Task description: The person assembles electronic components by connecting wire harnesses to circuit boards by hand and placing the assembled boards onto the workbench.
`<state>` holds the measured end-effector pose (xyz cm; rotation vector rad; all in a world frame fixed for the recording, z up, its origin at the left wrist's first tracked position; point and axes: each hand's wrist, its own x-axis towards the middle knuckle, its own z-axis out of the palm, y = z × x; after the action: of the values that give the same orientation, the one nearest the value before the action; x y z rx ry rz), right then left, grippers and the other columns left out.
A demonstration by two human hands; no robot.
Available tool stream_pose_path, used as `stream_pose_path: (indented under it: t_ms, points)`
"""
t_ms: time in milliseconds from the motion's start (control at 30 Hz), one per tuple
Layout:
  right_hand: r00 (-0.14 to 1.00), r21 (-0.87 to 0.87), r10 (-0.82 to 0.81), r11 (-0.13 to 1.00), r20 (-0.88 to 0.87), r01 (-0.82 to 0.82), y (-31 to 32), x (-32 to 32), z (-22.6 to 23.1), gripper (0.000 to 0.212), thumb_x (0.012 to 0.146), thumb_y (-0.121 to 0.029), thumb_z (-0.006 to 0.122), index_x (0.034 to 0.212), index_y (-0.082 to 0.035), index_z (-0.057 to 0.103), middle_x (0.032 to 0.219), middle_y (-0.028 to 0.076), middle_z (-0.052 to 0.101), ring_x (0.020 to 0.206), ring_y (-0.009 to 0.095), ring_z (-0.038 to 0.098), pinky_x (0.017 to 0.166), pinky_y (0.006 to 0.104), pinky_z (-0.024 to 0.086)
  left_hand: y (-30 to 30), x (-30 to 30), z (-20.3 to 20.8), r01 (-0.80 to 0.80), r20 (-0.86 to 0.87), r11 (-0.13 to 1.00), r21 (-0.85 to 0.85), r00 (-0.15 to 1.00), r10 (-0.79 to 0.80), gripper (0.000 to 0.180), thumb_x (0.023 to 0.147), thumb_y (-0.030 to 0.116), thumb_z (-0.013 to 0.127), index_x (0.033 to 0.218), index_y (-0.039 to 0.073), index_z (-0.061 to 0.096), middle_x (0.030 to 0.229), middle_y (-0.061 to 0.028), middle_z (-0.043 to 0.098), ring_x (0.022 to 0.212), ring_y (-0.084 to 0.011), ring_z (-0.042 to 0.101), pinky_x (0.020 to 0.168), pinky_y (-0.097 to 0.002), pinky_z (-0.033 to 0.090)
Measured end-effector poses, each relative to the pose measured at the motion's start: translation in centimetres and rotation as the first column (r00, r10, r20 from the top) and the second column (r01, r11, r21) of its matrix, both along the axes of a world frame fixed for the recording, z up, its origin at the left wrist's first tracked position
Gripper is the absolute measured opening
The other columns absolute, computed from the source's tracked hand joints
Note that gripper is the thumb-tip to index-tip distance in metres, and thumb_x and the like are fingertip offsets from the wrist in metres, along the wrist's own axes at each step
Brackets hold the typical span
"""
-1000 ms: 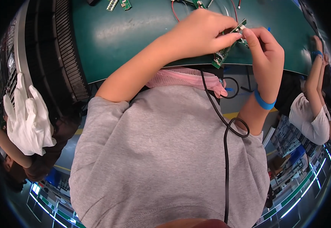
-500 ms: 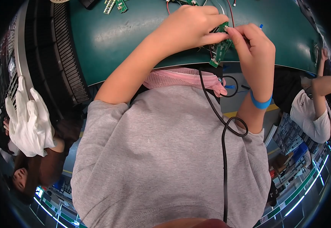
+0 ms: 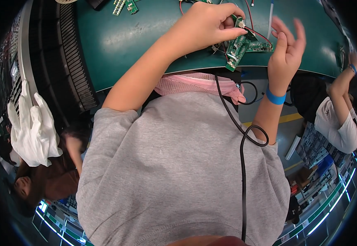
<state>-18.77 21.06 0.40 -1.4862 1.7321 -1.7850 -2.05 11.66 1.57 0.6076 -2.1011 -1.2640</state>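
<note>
My left hand (image 3: pixel 211 25) pinches a narrow green circuit board (image 3: pixel 236 51) between thumb and fingers, over the near edge of the green work table. A small white connector (image 3: pixel 241 25) sits at the board's upper end, by the thumb tip. From it a red-and-black wire (image 3: pixel 260 35) runs right to a second small green board (image 3: pixel 259 47). To the right of the boards my right hand (image 3: pixel 287 49) is raised with fingers apart, holding nothing visible. A thin pale rod with a blue end (image 3: pixel 271 18) is just left of its fingers.
Small green boards (image 3: pixel 125 6) lie at the table's far left. More wires (image 3: pixel 250 14) lie behind my left hand. A black ribbed rack (image 3: pixel 69 57) with a white glove (image 3: pixel 35 127) stands left. A black cable (image 3: pixel 243 164) crosses my shirt. Other people sit at both sides.
My right hand has let go at the board's upper end and moved right, its fingers spreading. The connector and its wire now show. My left hand still holds the board.
</note>
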Motion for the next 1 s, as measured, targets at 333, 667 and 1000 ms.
stream_pose_path:
  t_ms: [333,667,1000]
  points:
    - [0.982,0.245,0.074,0.963,0.174,-0.116,-0.5,-1.1,1.6,0.024,0.087,-0.011,0.052,0.103,0.005,0.057,0.074,0.005,0.06,0.072,0.008,0.053,0.064,0.0176,0.039,0.1,0.1,-0.1,0.026,-0.049,0.999,0.041,0.999,-0.024,0.024,0.074,0.013,0.067,0.094,0.001,0.058,0.06,-0.005,0.056,0.05,-0.0083,0.054,0.047,-0.0213,0.043]
    - [0.847,0.466,0.238,0.749,0.476,-0.472,0.0,-0.1,4.9,0.017,0.085,-0.014,0.055,0.089,0.002,0.056,0.061,-0.005,0.047,0.057,0.002,0.039,0.052,0.0165,0.028,0.7,-0.2,-0.3,0.195,-0.343,0.805,0.56,0.939,0.01,0.019,0.086,0.01,0.054,0.103,0.001,0.049,0.076,-0.0042,0.059,0.058,-0.008,0.058,0.049,-0.0173,0.043]
    - [0.961,0.387,0.256,0.879,0.106,-0.277,0.2,1.2,4.6,0.017,0.082,-0.012,0.058,0.08,0.004,0.058,0.101,0.005,0.049,0.077,0.009,0.048,0.069,0.0198,0.038,-0.1,0.0,-0.2,0.219,-0.355,0.693,0.687,0.933,0.058,0.015,0.088,0.011,0.051,0.098,0.002,0.045,0.069,-0.0062,0.059,0.052,-0.0079,0.056,0.043,-0.0149,0.038]
